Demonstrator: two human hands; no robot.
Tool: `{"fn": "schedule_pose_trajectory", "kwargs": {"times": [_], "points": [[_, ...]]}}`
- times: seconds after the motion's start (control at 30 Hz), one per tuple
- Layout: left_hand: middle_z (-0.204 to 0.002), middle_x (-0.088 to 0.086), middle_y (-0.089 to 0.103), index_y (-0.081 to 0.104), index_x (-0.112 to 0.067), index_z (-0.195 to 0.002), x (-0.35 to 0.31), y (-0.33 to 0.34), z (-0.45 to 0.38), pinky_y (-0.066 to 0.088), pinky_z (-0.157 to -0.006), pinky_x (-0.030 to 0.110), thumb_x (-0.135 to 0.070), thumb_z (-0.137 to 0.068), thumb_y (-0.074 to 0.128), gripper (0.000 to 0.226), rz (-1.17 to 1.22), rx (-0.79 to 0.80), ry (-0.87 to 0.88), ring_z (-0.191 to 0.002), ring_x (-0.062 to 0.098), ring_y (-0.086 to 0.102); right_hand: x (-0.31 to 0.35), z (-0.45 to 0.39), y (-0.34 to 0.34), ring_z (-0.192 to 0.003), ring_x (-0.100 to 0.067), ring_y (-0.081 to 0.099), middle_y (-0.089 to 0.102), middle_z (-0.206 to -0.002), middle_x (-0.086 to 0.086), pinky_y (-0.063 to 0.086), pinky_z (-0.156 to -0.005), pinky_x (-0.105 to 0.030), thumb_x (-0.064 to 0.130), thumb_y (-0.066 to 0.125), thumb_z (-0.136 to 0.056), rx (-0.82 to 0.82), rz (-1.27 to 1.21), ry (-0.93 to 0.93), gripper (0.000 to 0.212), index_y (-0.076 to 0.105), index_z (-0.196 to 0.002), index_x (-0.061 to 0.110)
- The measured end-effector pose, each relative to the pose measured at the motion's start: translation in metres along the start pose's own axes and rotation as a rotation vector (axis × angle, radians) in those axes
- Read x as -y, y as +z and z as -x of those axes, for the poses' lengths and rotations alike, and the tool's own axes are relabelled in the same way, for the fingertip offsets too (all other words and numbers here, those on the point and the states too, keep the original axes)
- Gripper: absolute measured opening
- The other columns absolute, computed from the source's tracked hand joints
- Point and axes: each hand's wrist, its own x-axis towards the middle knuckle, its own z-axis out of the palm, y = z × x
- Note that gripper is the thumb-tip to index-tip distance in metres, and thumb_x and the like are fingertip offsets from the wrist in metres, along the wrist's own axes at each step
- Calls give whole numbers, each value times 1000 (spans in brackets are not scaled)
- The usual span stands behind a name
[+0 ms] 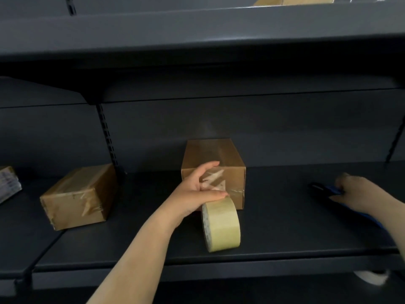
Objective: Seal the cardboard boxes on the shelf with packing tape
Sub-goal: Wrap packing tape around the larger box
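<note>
Fingers of the left hand lie nearly straight across the near face of the middle box, pressing clear tape against the cardboard, thumb stretched toward the tape roll that stands on edge on the shelf just in front. Off to the right, the right hand curls around a dark, blue-handled tool, probably a cutter, though blur hides the details. A second box, already wrapped in wrinkled tape, sits well to the left. The step looks like cutting the strip free from the roll. To do it cleanly, keep the left hand pressing firmly so the tape stays stuck and taut, bring the blade to the stretch between roll and box, and cut close to the box, away from the thumb, then smooth the loose end flat.
</note>
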Motion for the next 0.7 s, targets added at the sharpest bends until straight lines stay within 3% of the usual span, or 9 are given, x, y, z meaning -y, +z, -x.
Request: {"fn": "schedule_pose_trajectory", "kwargs": {"times": [0.1, 0.17, 0.23, 0.3, 0.37, 0.47, 0.53, 0.7], "points": [[-100, 12, 73, 42, -53, -114, 1, 1, 0, 50, -81, 31, -12, -76, 73, 64, 0, -4, 1, -94, 17, 69, 21, 19, -10, -79, -25, 60, 61, -90, -7, 46, -71, -37, 18, 62, -88, -252, -305, -214, 18, 46, -93, 13], [-101, 10, 73, 42, -55, -113, 1, 2, 0, 50, -82, 30, -14, -75, 74, 64, -9, -10, 1, -95, 16, 69, 50, 41, -25, -74, -16, 65, 62, -93, 2, 50, -71, -33, 17, 58, -89, -284, -555, -394, 23, 47, -110, 18], [-101, 8, 73, 43, -57, -111, 1, 3, 1, 49, -79, 28, -15, -74, 74, 64, -15, -14, 0, -94, 15, 69, 83, 65, -40, -61, -9, 66, 66, -82, 5, 51, -63, -22, 18, 53, -91, -244, -623, -574, 21, 50, -112, 23], [-101, 7, 73, 43, -58, -110, 0, 3, 2, 49, -78, 26, -16, -74, 74, 64, -10, -11, 1, -93, 13, 69, 109, 84, -48, -56, -9, 63, 62, -70, 5, 50, -57, -25, 25, 49, -93, -193, -489, -689, 18, 46, -110, 30], [-99, 6, 74, 42, -57, -110, 0, 4, 3, 49, -78, 26, -14, -75, 73, 63, -6, -11, 3, -92, 13, 69, 128, 92, -51, -53, -6, 52, 52, -65, 8, 41, -49, -24, 31, 42, -96, -199, -198, -760, 19, 38, -114, 35], [-98, 8, 74, 41, -57, -111, -1, 5, 4, 50, -80, 28, -14, -76, 73, 64, -20, -16, -1, -93, 15, 69, 144, 92, -49, -55, -8, 43, 48, -71, 10, 34, -47, -23, 36, 30, -99, -349, 192, -833, 28, 29, -127, 34], [-99, 10, 73, 41, -55, -116, -1, 5, 4, 50, -78, 28, -15, -76, 73, 65, -23, -16, -4, -93, 16, 69, 150, 90, -48, -63, -13, 47, 50, -81, 10, 35, -48, -27, 31, 35, -99, -406, 301, -855, 31, 28, -129, 35], [-100, 16, 72, 40, -50, -124, -1, 6, 5, 53, -84, 35, -13, -77, 72, 68, -26, -13, -1, -96, 24, 68, 162, 89, -47, -64, -16, 46, 45, -77, 8, 24, -44, -25, 22, 43, -95, -476, 394, -866, 43, 26, -132, 35]]}}
